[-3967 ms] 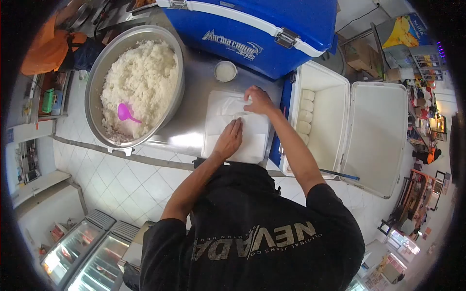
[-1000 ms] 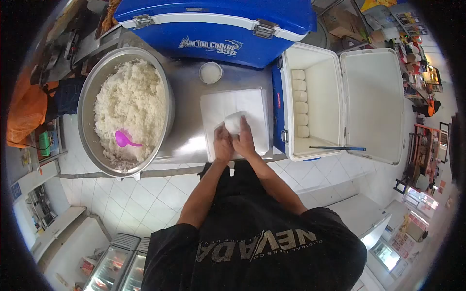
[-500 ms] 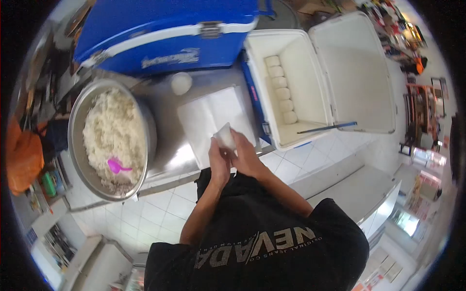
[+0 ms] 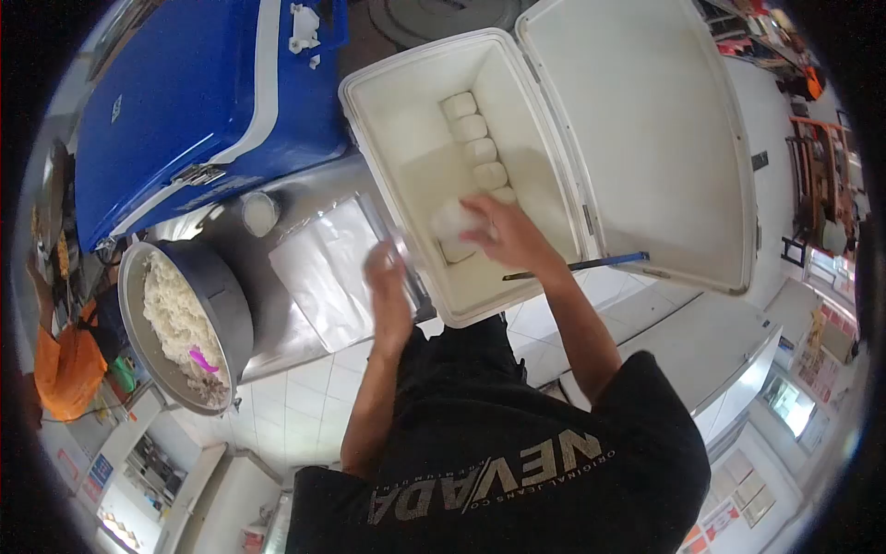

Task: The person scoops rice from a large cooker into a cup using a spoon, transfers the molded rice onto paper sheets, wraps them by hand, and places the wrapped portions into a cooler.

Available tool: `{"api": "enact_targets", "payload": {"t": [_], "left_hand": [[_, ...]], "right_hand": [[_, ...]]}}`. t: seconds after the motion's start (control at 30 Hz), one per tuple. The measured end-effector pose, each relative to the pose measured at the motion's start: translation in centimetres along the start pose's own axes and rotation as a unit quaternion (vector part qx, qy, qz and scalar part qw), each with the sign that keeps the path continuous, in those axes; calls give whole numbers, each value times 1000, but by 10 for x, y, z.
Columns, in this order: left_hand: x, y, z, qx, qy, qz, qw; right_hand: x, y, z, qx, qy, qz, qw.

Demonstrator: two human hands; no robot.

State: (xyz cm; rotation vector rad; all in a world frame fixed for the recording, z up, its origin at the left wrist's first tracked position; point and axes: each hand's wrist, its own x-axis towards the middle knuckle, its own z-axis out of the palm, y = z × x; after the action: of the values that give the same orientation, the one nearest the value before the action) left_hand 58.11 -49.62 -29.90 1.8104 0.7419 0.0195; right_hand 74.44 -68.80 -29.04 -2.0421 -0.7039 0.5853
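My right hand (image 4: 509, 238) reaches into the open cooler box (image 4: 365, 90) with its fingers closed round a white wrapped bundle (image 4: 454, 220), blurred by motion. Several similar white bundles (image 4: 480, 150) lie in a row inside the box. Close below the held bundle is another white shape, partly hidden. Over the box's near left rim, beside the sheets, hovers my left hand (image 4: 386, 270), its fingers smeared by motion. A stack of thin white sheets (image 4: 323, 268) lies flat on the metal table (image 4: 268, 319).
A large metal pot (image 4: 226, 295) of white rice (image 4: 175, 309) with a purple scoop (image 4: 203, 360) stands left. Near the closed blue cooler (image 4: 175, 111) sits a small white-filled bowl (image 4: 260, 214). The box's lid (image 4: 646, 129) is swung open rightward, with a blue-black strap (image 4: 591, 265) alongside.
The view has turned toward the open box. Both hands worked at a white bundle over the sheets earlier; now my right hand has carried it into the box, and my left hand is apart from it.
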Motion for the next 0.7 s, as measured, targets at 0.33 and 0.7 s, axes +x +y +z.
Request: {"api": "enact_targets", "payload": {"t": [0.33, 0.7], "left_hand": [[-60, -29, -88, -121, 152, -242, 951], [-1, -118, -95, 306, 128, 71, 941]], "right_hand": [[150, 242, 155, -208, -335, 7, 919], [140, 107, 84, -108, 181, -32, 977]]}}
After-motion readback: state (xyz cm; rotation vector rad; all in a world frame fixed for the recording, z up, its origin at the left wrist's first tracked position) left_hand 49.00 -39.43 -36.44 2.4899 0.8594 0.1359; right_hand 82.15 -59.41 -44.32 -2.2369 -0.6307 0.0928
